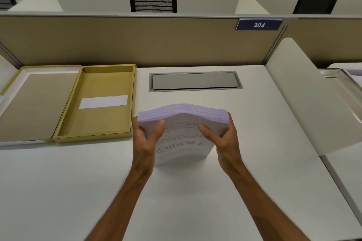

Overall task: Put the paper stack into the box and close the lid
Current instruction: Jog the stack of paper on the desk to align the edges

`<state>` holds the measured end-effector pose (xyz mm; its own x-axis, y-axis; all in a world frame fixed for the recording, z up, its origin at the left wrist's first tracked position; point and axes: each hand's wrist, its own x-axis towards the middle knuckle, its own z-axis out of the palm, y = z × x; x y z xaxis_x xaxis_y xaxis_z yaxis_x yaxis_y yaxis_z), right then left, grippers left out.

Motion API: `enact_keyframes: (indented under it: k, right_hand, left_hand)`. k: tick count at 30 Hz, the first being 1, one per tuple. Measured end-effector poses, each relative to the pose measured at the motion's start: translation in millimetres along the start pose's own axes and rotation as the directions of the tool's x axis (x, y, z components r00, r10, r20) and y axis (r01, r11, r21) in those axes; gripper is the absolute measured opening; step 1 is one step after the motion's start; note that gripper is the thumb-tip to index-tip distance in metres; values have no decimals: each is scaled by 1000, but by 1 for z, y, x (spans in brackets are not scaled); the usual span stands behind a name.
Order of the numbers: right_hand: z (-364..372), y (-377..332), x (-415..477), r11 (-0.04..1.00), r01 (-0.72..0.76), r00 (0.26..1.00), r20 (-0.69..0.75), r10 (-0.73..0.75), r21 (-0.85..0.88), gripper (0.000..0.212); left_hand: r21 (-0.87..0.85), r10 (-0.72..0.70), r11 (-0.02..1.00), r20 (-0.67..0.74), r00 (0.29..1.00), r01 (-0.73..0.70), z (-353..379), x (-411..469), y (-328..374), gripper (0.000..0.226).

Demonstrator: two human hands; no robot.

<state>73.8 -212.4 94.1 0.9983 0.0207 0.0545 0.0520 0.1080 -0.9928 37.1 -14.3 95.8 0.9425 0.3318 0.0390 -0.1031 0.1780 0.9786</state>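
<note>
Paper stack (182, 133), held on edge over the desk (195, 201), not yet boxed.

We grip it with both hands: left hand (146, 139) and right hand (225, 139) clasp its sides, thumbs on the printed front sheet. The stack is thick, white, its top edge bowed upward. We judge the step to be squaring or lifting; next we must carry it left and lay it flat in the open box (98, 103), just beside, then swing the lid (37, 103) over.
</note>
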Motion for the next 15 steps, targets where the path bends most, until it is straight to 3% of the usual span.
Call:
enact_keyframes:
  k: [4,8,15]
  right_hand:
    - [-19,-4,4,993,40,996,80,-31,-115,42]
    - [-34,-4,8,980,83,992,111,-64,-182,42]
    - [-38,-3,12,968,135,988,103,-115,-213,36]
  left_hand:
    - [234,-27,972,81,996,8,-26,2,-1,40]
    - [483,57,873,34,998,-67,-43,6,1,45]
    - [504,151,853,14,988,-138,-42,7,2,40]
